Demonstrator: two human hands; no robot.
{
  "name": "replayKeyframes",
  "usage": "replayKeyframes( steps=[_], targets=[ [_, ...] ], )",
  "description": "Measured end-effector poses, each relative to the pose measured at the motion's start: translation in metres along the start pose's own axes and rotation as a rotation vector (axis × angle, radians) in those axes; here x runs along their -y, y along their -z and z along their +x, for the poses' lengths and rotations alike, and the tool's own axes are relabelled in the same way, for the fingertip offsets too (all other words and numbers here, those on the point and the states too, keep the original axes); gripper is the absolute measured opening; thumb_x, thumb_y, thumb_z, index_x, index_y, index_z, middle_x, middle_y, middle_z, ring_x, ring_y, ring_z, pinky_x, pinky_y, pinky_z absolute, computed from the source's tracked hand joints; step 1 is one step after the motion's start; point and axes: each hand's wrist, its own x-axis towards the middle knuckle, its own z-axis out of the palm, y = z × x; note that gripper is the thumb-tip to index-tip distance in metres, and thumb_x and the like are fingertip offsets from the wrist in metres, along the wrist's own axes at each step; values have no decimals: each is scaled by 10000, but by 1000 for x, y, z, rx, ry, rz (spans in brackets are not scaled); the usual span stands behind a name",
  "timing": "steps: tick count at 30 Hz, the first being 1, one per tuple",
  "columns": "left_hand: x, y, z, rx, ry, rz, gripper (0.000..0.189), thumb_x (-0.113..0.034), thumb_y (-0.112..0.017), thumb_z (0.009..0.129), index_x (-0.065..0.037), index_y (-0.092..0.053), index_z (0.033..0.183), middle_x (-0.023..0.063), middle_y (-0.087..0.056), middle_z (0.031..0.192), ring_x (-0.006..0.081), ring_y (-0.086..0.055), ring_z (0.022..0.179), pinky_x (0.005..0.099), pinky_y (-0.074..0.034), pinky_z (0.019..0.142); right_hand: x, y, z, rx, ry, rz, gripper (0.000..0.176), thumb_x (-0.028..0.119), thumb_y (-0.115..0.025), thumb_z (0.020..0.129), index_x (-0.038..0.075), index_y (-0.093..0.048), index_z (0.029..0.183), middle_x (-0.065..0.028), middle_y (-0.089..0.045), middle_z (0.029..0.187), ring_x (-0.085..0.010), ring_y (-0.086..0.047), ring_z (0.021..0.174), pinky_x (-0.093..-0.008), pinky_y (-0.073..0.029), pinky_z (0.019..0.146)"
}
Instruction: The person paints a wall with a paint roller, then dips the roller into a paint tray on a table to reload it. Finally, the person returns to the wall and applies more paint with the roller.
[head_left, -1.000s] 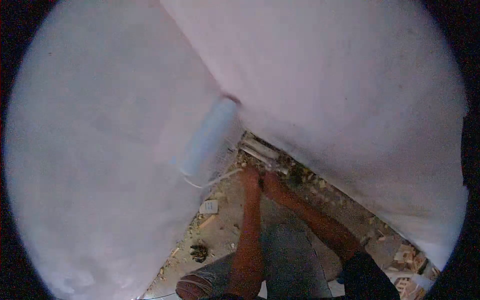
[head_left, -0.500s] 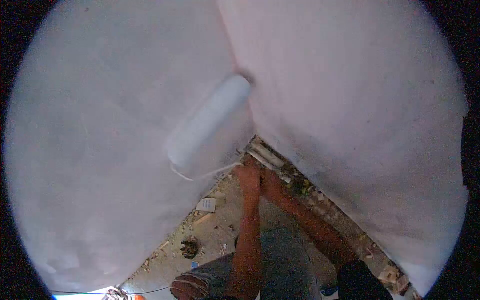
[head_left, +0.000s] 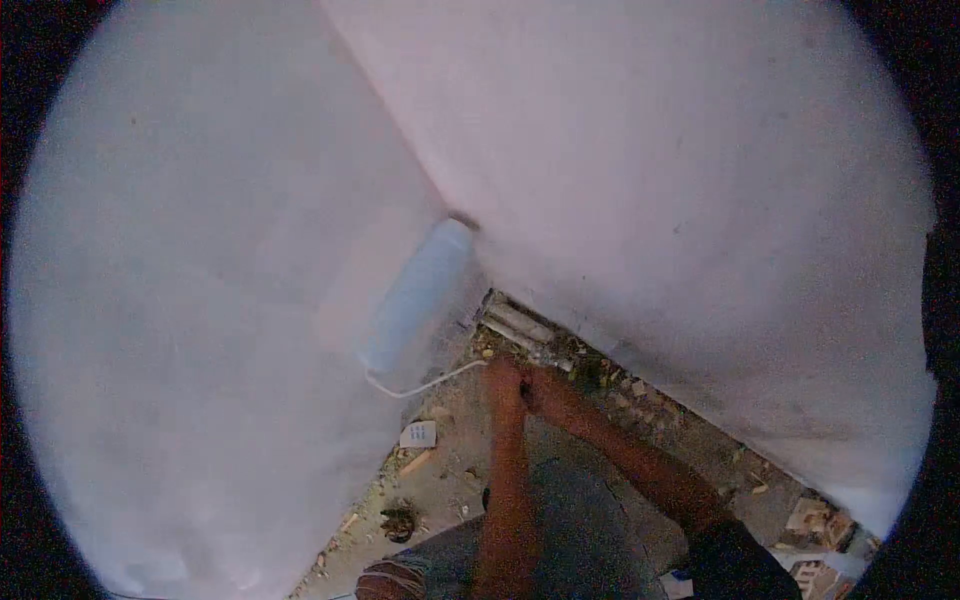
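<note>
Both hands are close together low in the corner, gripping the handle end of a paint roller. My left hand (head_left: 506, 376) is closed where the bent white wire frame (head_left: 430, 385) comes in. Just to its right, my right hand (head_left: 541, 389) is also closed; the handle itself is mostly hidden by the fingers. The pale blue roller sleeve (head_left: 416, 296) lies slanted against the left wall (head_left: 220, 280), its upper end close to the corner line with the right wall (head_left: 650, 180).
Debris lies along the floor (head_left: 450, 500) at the wall bases. Light strips (head_left: 520, 325) rest in the corner, and a white card (head_left: 419, 433) is by the left wall. A wrapped round object (head_left: 390, 580) and a dark lump (head_left: 397, 521) are lower left.
The roller sleeve has moved down the left wall, and both hands are lower in view. The view has shifted, with the corner line now further left and more slanted.
</note>
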Motion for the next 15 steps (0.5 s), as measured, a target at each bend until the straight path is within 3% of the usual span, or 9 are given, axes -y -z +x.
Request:
replayKeyframes(
  steps=[2,4,6,9,12,14,15],
  targets=[
    [-40,11,-8,-40,7,-114,142,-177,-547,720,-40,-549,755,114,-520,653,280,-520,611,424,-403,545,39,20,-2,-15,-65,24,234,173,-535,774,-21,-568,902,-217,-601,796,-358,-590,718,-446,-456,657],
    [-58,16,-8,-57,2,-166,140,-176,-536,735,-41,-544,767,107,-515,649,268,-515,601,416,-405,539,36,19,-1,13,-114,-116,230,169,-537,767,-25,-566,885,-224,-596,785,-357,-589,707,-449,-453,646],
    [-52,15,-5,-43,20,-211,138,-176,-525,750,-42,-539,778,100,-511,646,256,-511,591,408,-406,533,4,0,12,64,-39,-225,226,172,-542,757,-27,-566,859,-230,-591,774,-356,-587,696,-453,-449,635],
    [-7,-1,5,1,88,-295,136,-174,-508,772,-43,-532,796,89,-504,640,238,-503,576,396,-408,524,-57,-35,7,-193,310,-205,227,171,-546,738,-33,-561,838,-235,-575,714,-355,-582,658,-460,-446,618],
    [34,-17,9,52,147,-393,135,-173,-491,795,-44,-525,813,78,-497,634,220,-496,561,384,-411,516,-94,-52,22,59,-35,-323,248,187,-549,740,-21,-551,875,-225,-577,757,-334,-584,721,-454,-449,647],
    [51,-23,11,91,177,-423,135,-172,-479,810,-45,-520,825,71,-492,630,207,-492,551,376,-412,510,-101,-49,23,158,-186,-319,300,191,-547,748,-3,-524,975,-233,-564,840,-330,-575,784,-452,-452,674],
    [58,-24,14,118,184,-433,135,-172,-474,817,-45,-517,831,67,-490,628,201,-489,546,372,-413,507,-103,-46,16,155,-158,-316,330,195,-546,753,7,-506,1021,-239,-554,883,-331,-569,812,-451,-452,684]
  ],
)
